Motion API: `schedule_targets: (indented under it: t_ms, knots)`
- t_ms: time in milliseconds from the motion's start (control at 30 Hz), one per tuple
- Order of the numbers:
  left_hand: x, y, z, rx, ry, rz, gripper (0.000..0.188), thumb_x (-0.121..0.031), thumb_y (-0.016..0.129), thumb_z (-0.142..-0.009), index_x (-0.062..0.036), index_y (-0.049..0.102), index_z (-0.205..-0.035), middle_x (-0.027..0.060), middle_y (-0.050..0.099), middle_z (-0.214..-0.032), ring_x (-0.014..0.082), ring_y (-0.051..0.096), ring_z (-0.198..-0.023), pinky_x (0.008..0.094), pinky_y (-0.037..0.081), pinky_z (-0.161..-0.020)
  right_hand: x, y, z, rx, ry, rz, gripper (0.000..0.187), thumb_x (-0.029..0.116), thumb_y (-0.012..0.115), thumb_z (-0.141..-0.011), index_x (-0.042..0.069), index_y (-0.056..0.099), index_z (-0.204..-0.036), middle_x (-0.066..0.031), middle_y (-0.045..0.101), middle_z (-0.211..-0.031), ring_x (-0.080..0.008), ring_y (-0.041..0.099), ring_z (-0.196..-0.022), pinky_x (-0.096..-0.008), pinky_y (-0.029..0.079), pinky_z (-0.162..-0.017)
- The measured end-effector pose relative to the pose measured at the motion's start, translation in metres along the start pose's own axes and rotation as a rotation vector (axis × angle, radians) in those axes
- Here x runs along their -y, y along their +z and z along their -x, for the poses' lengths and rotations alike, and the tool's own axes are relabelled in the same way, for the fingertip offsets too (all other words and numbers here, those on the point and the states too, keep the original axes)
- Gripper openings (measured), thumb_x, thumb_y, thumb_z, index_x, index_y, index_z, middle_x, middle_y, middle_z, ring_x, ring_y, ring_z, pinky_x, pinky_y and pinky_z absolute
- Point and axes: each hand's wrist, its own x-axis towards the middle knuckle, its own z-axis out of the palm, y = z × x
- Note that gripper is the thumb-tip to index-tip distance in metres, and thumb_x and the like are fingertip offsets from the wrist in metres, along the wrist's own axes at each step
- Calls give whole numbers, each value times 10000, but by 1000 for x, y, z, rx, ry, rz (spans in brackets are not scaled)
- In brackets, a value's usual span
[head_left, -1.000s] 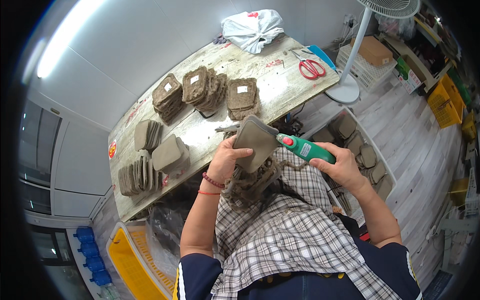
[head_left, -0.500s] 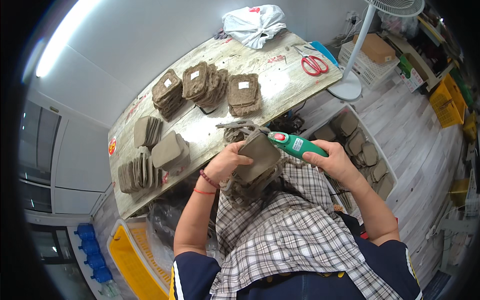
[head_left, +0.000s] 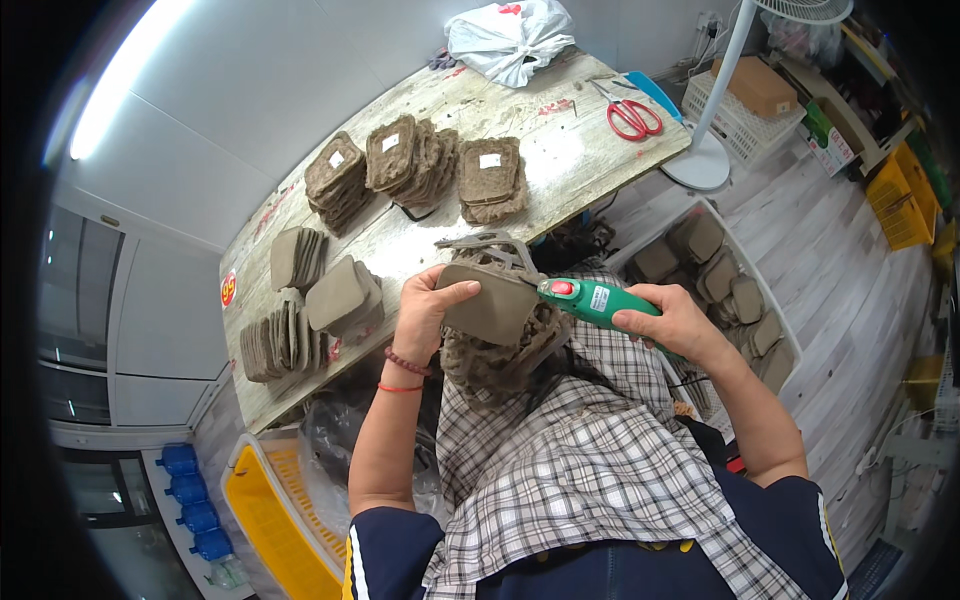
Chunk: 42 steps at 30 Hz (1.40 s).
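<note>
My left hand (head_left: 425, 305) is closed on a flat taupe pad (head_left: 490, 308) with rounded corners, its thumb on top. In my right hand (head_left: 680, 318) is a green handheld electric trimmer (head_left: 600, 300) with a red button. The trimmer's dark tip meets the pad's right edge. Under and behind the pad, shaggy brown furry pieces (head_left: 485, 375) lie bunched over my lap. A curved grey strip (head_left: 490, 241) loops just beyond the pad. Whether the strip is joined to the pad I cannot tell.
On the worktable (head_left: 560, 150) stand furry brown pad stacks (head_left: 490, 180), smooth taupe stacks (head_left: 345, 295), red scissors (head_left: 634, 120) and a white bag (head_left: 510, 42). A white bin (head_left: 790, 330) of pads is at right, beside a fan stand (head_left: 697, 165). A yellow basket (head_left: 265, 520) sits lower left.
My left hand has shifted left and turned the pad, whose right edge now faces the trimmer. The trimmer stays nearly in place.
</note>
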Motion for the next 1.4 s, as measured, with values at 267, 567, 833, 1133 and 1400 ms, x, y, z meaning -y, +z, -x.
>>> schedule_targets:
  t_ms: [267, 567, 833, 1133, 1400]
  knots:
    - [1, 18, -1, 106, -105, -86, 183, 17, 733, -772, 21, 686, -948, 85, 714, -870, 134, 674, -736, 259, 547, -690, 3, 10, -3, -28, -38, 28, 404, 336, 733, -844, 3, 667, -1064, 4, 602, -712, -47, 530, -599, -223, 452, -528]
    - [-13, 16, -4, 253, -189, -292, 227, 20, 759, -741, 39, 683, -953, 69, 706, -834, 130, 661, -705, 253, 542, -684, 15, 20, -18, 32, -71, 12, 393, 336, 730, -847, 12, 677, -1063, 10, 596, -711, -46, 511, -583, -219, 431, -521]
    - [-39, -47, 19, -5, 58, -221, 441, -44, 673, -837, -2, 559, -1261, 97, 631, -1117, 139, 614, -953, 268, 513, -780, 12, 41, -32, -56, -95, -123, 348, 335, 687, -880, 18, 680, -1025, 16, 590, -706, -39, 509, -600, -219, 407, -516]
    - [-8, -227, 4, -850, 400, -768, 393, -161, 737, -803, -30, 592, -1144, 100, 640, -1062, 212, 593, -1002, 397, 466, -875, -21, 21, -12, -146, -48, -144, 387, 354, 656, -905, -13, 642, -1024, -24, 613, -728, -61, 538, -595, -229, 438, -536]
    - [-8, -13, -98, -581, 1007, -1241, 136, -173, 732, -751, -102, 677, -854, 63, 642, -872, 267, 562, -899, 415, 412, -797, -35, 21, -2, -272, -6, -132, 358, 339, 684, -889, -6, 656, -983, -10, 596, -697, -55, 516, -579, -228, 427, -529]
